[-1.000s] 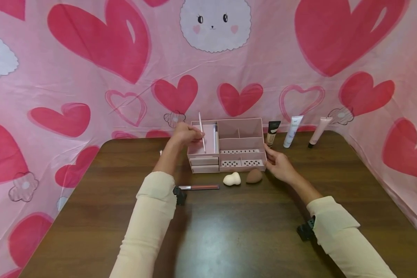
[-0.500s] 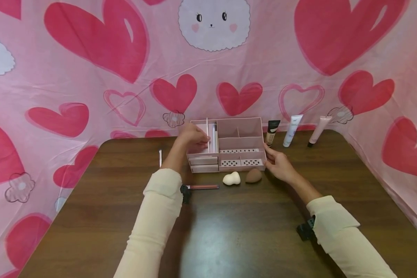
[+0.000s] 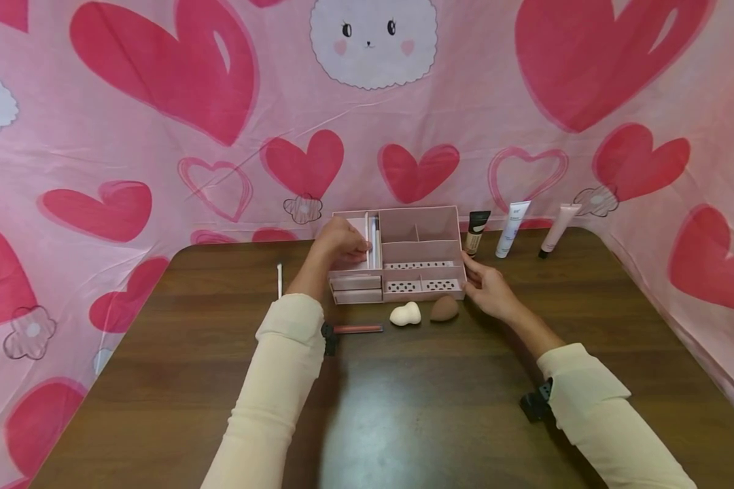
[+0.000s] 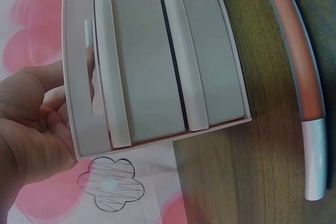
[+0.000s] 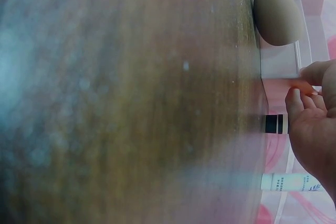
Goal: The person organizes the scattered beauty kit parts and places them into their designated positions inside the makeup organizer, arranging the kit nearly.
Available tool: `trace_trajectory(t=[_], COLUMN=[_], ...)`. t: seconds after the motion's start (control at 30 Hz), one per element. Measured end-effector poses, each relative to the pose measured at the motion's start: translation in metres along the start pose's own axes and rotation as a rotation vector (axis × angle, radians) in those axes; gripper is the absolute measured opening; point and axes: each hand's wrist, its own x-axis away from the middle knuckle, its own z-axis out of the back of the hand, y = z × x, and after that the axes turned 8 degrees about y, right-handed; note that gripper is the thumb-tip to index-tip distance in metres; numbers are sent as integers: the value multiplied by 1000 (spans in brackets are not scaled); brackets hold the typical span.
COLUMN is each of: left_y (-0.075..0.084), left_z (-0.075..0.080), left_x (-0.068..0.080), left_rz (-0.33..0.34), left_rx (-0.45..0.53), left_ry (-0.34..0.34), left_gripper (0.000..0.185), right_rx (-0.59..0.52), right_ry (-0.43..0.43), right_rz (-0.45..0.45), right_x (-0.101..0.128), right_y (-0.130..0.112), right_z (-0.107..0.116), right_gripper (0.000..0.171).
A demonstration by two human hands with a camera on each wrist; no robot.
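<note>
A pink makeup organizer (image 3: 420,274) stands near the table's back edge. My left hand (image 3: 341,242) reaches into its tall left compartment and pinches a slim pale stick (image 3: 367,227) that stands upright there, beside other slim sticks (image 3: 376,238). The stick's lower end is hidden. In the left wrist view, fingers of my left hand (image 4: 39,111) lie behind the organizer's front panel, next to two small drawers (image 4: 142,66). My right hand (image 3: 492,291) rests with extended fingers against the organizer's right side; in the right wrist view its fingertips (image 5: 294,95) are at the side wall.
Before the organizer lie a cream makeup sponge (image 3: 406,314), a brown sponge (image 3: 444,309) and a reddish tube (image 3: 359,329). Another slim white stick (image 3: 279,280) lies left. A black tube (image 3: 478,231), a white tube (image 3: 513,229) and a pink tube (image 3: 559,229) stand right.
My left hand has moved slightly right and lowered the slim stick deeper into the left compartment, beside the others. The right hand has stayed at the organizer's side.
</note>
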Motion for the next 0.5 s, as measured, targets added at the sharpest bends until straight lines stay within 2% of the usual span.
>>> trace_trajectory(t=[0.13, 0.37, 0.5], left_y=[0, 0, 1], left_z=[0, -1, 0], left_x=[-1, -2, -1], left_rz=[-9, 4, 17], left_rx=[1, 25, 34], left_ry=[6, -4, -17], left_gripper=[27, 15, 17], right_rx=[14, 23, 29], right_ry=[6, 1, -1], right_rz=[2, -1, -6], right_x=[0, 0, 1], right_y=[-1, -1, -2], right_z=[0, 0, 0], right_gripper=[64, 64, 64])
